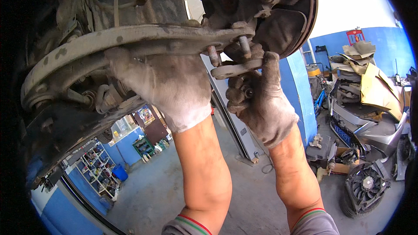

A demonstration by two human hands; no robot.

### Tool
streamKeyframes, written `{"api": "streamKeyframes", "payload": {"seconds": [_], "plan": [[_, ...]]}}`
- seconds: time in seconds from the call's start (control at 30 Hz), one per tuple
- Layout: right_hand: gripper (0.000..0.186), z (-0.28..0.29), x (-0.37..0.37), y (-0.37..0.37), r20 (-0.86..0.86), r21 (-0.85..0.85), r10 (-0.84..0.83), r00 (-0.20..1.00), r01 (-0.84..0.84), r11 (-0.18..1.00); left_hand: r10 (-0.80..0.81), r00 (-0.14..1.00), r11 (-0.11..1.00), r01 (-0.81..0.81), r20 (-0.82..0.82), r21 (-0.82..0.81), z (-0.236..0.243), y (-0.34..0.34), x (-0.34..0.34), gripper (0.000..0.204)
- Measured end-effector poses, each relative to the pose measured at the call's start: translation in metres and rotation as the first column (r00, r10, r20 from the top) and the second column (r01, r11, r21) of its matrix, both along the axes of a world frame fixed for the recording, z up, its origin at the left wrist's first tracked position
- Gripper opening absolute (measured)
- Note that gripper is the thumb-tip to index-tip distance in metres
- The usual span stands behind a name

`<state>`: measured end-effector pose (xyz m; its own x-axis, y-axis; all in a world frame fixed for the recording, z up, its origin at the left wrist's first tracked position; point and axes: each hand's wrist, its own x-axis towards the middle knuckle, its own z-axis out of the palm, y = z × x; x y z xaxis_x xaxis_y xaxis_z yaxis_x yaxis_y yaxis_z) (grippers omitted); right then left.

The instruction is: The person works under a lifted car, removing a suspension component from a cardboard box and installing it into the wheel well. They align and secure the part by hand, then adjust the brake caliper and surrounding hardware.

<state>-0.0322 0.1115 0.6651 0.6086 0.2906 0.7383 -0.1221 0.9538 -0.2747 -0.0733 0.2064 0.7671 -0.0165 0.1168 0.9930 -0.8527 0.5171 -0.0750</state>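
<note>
Bright overall. Glare blows out the right wall's top. Forearms well lit; car underside dim, deep shadow at left. Control arm fairly sharp, far shelf soft. Fisheye bending, black vignette round rim.

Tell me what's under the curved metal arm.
At the right end of the curved metal arm, two bolts point down toward a flat metal piece in the right hand. Farther left, the left hand hides part of its underside.

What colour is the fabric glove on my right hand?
The fabric glove is pale grey, smudged darker; see the head view.
</note>
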Motion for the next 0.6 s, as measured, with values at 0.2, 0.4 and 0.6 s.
{"api": "streamKeyframes", "payload": {"seconds": [0.2,0.4,0.6], "plan": [[0.039,0.001,-0.002,-0.001,0.065,0.07,0.079,0.995,-0.084,0.994,-0.006,0.997,0.999,0.009,-0.076,0.039,-0.004,0.003,-0.005,0.082],[0.036,-0.002,-0.005,0.006,0.01,0.129,0.02,1.0,-0.021,0.991,0.014,0.999,0.998,-0.011,-0.043,0.065,-0.004,0.006,-0.002,0.08],[0.043,-0.002,-0.004,0.009,-0.009,0.133,-0.014,1.0,0.015,0.991,-0.427,0.898,0.744,0.414,-0.103,0.524,-0.007,0.011,-0.002,0.08]]}}
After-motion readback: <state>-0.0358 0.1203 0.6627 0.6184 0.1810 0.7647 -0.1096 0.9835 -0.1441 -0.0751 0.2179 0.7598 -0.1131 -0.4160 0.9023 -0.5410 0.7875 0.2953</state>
